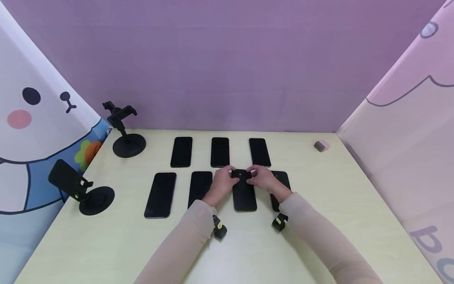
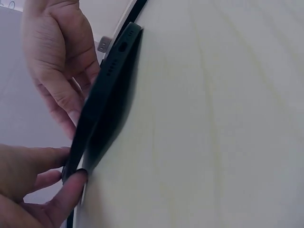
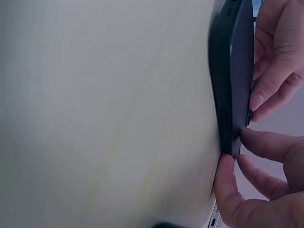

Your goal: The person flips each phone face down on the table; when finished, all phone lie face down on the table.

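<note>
A black smartphone (image 1: 244, 195) lies back side up, its camera end pointing away from me. My left hand (image 1: 222, 183) pinches it at the far left corner, thumb and fingers on the edge. On the far right corner my right hand (image 1: 264, 179) grips the same phone. The left wrist view shows the phone's port end (image 2: 122, 46) close above the table; whether it touches is unclear. In the right wrist view, my right thumb and fingers (image 3: 228, 175) hold the phone's case (image 3: 237, 71). Under my left forearm another phone (image 1: 200, 185) is partly hidden.
Right of the held phone lies another phone (image 1: 281, 181), partly covered by my right wrist. Three phones (image 1: 220, 152) form a back row, and one (image 1: 160, 195) lies front left. Two black phone stands (image 1: 129, 145) (image 1: 97, 200) are at left; a small block (image 1: 321, 146) sits back right.
</note>
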`<control>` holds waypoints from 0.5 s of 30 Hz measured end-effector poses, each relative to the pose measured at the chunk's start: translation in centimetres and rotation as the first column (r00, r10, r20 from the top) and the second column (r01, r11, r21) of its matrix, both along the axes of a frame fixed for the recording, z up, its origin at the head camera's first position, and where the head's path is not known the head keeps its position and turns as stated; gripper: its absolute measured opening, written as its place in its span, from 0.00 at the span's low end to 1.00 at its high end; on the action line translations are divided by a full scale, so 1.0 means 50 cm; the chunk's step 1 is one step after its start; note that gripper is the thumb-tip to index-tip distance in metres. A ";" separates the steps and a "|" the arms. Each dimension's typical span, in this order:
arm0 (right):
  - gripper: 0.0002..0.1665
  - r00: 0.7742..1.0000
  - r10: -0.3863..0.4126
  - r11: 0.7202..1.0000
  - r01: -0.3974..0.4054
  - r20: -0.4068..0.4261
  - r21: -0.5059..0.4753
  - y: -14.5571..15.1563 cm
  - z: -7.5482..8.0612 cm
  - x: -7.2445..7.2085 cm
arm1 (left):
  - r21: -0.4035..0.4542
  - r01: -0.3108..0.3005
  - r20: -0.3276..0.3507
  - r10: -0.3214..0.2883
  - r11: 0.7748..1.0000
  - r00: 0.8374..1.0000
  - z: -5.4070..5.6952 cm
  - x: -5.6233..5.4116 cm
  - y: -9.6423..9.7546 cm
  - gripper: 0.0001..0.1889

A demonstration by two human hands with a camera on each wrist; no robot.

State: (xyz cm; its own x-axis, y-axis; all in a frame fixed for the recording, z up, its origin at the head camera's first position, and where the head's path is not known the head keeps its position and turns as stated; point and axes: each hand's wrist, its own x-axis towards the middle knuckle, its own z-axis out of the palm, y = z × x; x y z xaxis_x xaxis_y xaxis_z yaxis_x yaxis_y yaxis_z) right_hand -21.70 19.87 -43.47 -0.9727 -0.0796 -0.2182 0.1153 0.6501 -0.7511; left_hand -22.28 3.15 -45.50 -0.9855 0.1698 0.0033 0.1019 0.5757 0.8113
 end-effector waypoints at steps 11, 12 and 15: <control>0.22 0.999 -0.009 1.000 0.009 0.038 -0.001 0.006 0.000 -0.004 | -0.114 0.002 0.004 -0.001 0.994 1.000 0.009 -0.012 0.003 0.15; 0.22 0.999 -0.010 1.000 0.010 0.039 0.001 0.005 0.001 -0.003 | -0.123 0.007 0.007 -0.006 0.992 1.000 0.011 -0.012 0.004 0.15; 0.21 0.999 -0.007 1.000 0.007 0.042 0.007 0.005 0.004 -0.003 | -0.158 0.026 0.024 -0.022 0.987 0.999 0.019 -0.011 0.007 0.15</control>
State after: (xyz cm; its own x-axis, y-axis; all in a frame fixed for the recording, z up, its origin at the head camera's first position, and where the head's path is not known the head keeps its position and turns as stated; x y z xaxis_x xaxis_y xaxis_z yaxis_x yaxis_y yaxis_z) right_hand -21.84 20.13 -43.27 -0.9630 -0.0709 -0.2599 0.1518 0.6542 -0.7409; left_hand -22.81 3.51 -44.58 -0.9807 0.1900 -0.0469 0.1006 0.6948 0.7121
